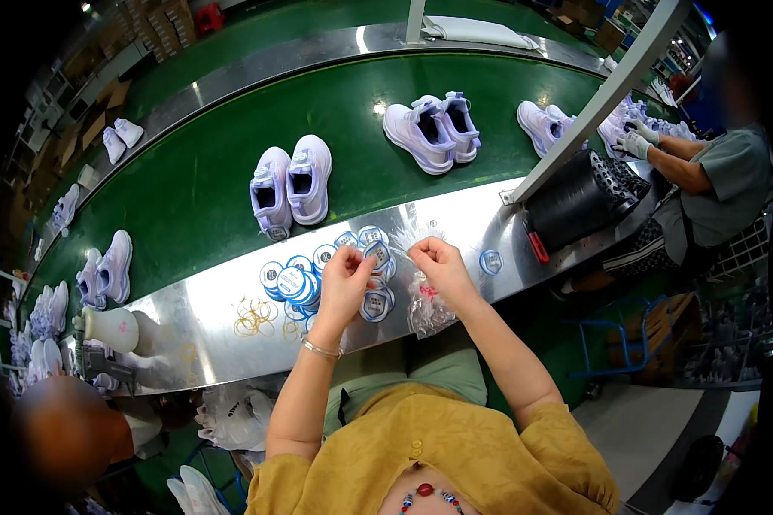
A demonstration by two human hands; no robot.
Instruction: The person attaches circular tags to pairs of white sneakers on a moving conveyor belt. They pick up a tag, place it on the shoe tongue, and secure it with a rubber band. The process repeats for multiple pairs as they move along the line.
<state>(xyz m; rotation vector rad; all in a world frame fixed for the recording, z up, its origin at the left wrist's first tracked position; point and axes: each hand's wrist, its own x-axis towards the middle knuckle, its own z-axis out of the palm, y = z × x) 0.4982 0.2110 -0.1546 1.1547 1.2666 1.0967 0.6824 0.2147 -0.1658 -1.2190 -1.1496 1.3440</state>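
I have a green belt [206, 197] curving across the far side, with a metal ledge [468, 221] along its near edge. At the right, a co-worker [730, 176] has gloved hands at a cluster of shoes [611, 130]. A black bag [574, 199] lies on the ledge's right part. Pairs of pale shoes stand apart along the belt, the nearest pair [297, 199] just beyond the tags.

My left hand [347, 279] is over the tag pile, fingers curled in toward a tag; I cannot tell whether they close on it. My right hand [438, 262] has thumb and forefinger close together beside some clear strands [416, 233]; whether they grip one, I cannot tell. A clear packet [427, 311] lies near my right wrist.

Round blue-and-white tags [294, 281] overlap on the ledge around my left hand; a lone tag [490, 262] lies farther right. Thin rubber bands [254, 319] lie left of the pile.
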